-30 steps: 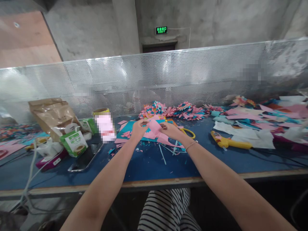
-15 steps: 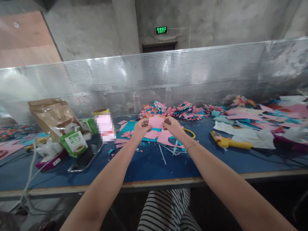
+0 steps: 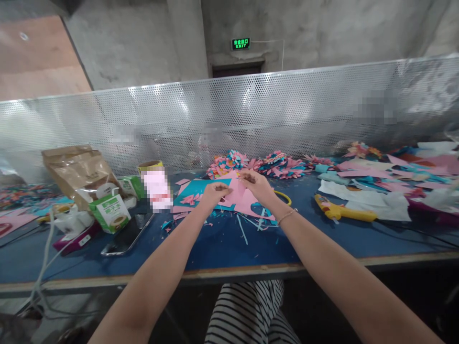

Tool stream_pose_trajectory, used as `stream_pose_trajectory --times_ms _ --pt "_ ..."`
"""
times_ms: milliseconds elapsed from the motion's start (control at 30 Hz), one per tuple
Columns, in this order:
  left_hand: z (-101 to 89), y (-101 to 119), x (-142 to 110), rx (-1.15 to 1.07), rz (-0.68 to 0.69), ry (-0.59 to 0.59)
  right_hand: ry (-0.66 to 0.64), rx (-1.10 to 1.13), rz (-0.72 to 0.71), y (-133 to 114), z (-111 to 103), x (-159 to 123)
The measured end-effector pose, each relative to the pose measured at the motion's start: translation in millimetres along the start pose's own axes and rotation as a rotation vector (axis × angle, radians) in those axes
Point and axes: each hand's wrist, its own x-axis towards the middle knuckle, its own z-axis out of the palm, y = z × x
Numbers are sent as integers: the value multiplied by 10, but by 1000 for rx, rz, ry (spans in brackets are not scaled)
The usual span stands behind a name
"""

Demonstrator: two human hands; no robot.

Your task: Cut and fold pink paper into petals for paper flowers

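Observation:
Between my two hands is a piece of pink paper [image 3: 236,185], tilted up off the table. My left hand [image 3: 216,192] is closed with its fingertips at the paper's lower left side. My right hand [image 3: 256,184] pinches the paper at its upper right. Under and around them lie a blue sheet [image 3: 195,187] and a larger pink sheet [image 3: 247,206] with a curved cut-out. Small pink cut pieces [image 3: 188,199] rest on the blue sheet. A yellow scissors handle [image 3: 285,197] shows beyond my right wrist.
A yellow glue gun [image 3: 346,213] lies at right near white sheets and coloured paper. Fringed paper flowers [image 3: 233,162] line the perforated metal screen [image 3: 301,114]. At left stand a brown paper bag [image 3: 81,172], a green-white carton [image 3: 110,212] and a dark phone [image 3: 127,234].
The pink paper, held level between both hands before, is now turned upright. My left hand has moved down and right along it; my right hand stays near its upper right.

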Motion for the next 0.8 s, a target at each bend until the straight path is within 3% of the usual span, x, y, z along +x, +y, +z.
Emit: stream_pose_trajectory --times_ms 367,567,800 --pt "39 65 -40 -326 -109 92 60 -54 -58 -98 46 -48" --pt "53 76 -41 -332 -60 143 142 -301 -248 -197 87 -108" --pt "56 39 -24 -279 -2 141 76 -455 -431 -173 129 -152"
